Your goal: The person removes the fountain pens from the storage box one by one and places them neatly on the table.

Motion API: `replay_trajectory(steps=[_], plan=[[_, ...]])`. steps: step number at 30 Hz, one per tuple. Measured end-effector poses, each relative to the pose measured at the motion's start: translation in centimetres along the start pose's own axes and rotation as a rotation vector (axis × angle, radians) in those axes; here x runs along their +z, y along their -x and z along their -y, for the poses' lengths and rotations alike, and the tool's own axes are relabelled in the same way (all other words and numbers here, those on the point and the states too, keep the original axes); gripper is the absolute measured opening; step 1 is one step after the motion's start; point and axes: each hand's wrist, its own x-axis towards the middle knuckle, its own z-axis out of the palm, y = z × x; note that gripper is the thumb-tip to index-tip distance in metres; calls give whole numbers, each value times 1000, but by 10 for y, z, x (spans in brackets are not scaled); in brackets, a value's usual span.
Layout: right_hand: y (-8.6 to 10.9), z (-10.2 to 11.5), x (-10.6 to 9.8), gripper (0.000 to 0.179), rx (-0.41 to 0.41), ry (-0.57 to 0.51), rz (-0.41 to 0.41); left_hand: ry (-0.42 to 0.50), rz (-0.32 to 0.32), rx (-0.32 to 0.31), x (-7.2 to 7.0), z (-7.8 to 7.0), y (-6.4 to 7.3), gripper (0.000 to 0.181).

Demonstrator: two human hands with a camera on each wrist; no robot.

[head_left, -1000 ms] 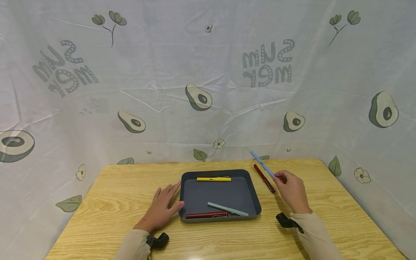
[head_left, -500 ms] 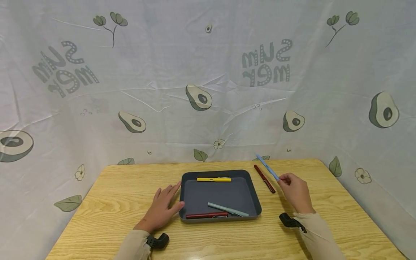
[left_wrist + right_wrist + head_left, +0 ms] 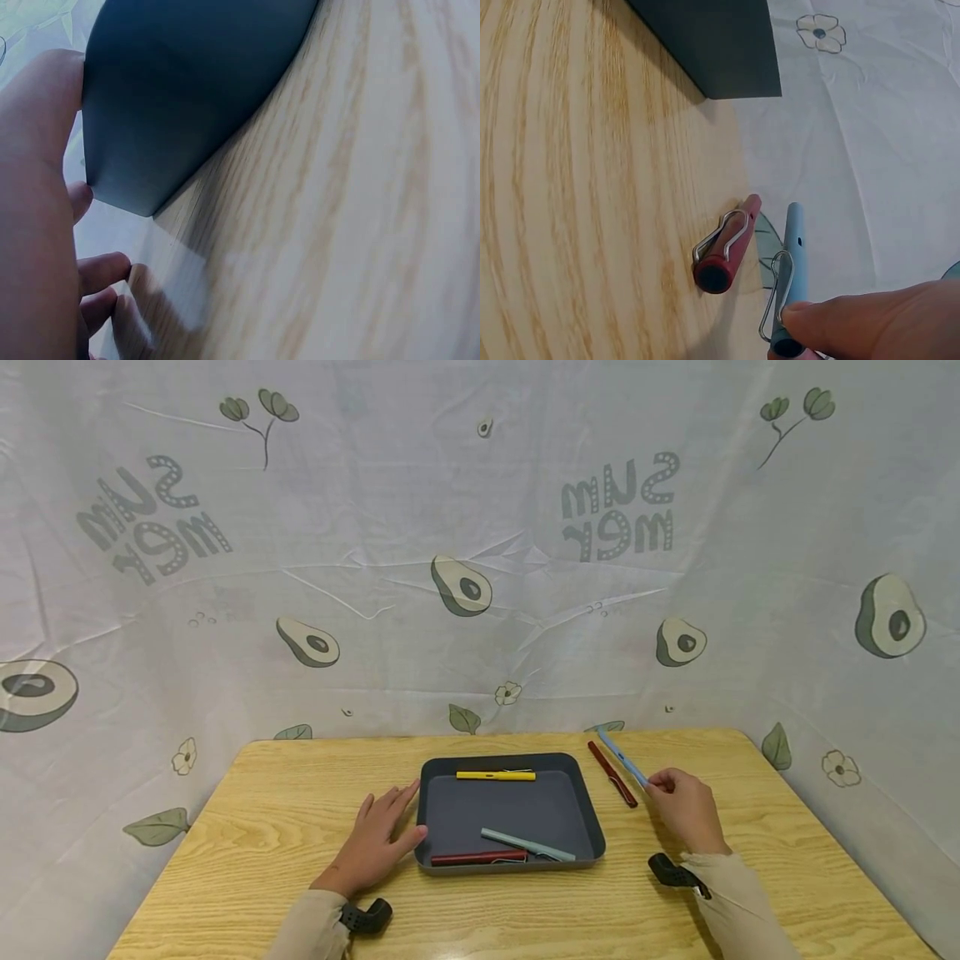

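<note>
So the right hand (image 3: pixel 686 808) has a light blue pen (image 3: pixel 622 758) pinched between thumb and fingers, right at the clip end. The rest of the pen points away from the person, angled off to the left, and its far tip lines up with the back edge of the tabletop (image 3: pixel 300 793) in the head view. Can't really tell whether any of it is touching the wood.

Just left of it, a dark red pen (image 3: pixel 612 774) lies on the tabletop at pretty much the same slant, clip end nearer the person. The right wrist view shows both wire clips nicely, plus the dark round cap ends.

The left hand (image 3: pixel 378 842) isn't gripping anything: fingers spread and fairly straight, thumb resting against the left side of a dark grey tray (image 3: pixel 424 814), index fingertip up by the same side farther back.

There are 3 pens inside the tray. A yellow pen (image 3: pixel 495 775) lies sideways near the far wall, a red pen (image 3: pixel 478 857) runs along the near wall, and a pale green pen (image 3: pixel 525 843) sits at a tilt beside it, right end toward the near right corner. Not sure if those last 2 touch.

Behind it all hangs a whitish cloth (image 3: pixel 390 660) printed with avocados, leaves and mirrored lettering.
</note>
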Motion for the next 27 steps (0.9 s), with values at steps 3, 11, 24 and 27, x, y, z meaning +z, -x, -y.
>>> replay_trajectory(steps=[3, 11, 24, 27], plan=[[-1, -3, 1, 17, 5, -1, 11, 8, 2, -1, -1, 0, 1, 76], [-3, -10, 3, 16, 44, 14, 64, 6, 17, -7, -3, -2, 1, 76], [-3, -13, 3, 18, 40, 24, 90, -2, 17, -11, -2, -2, 1, 77], [-3, -12, 3, 18, 40, 24, 87, -7, 22, -12, -2, -3, 1, 77]])
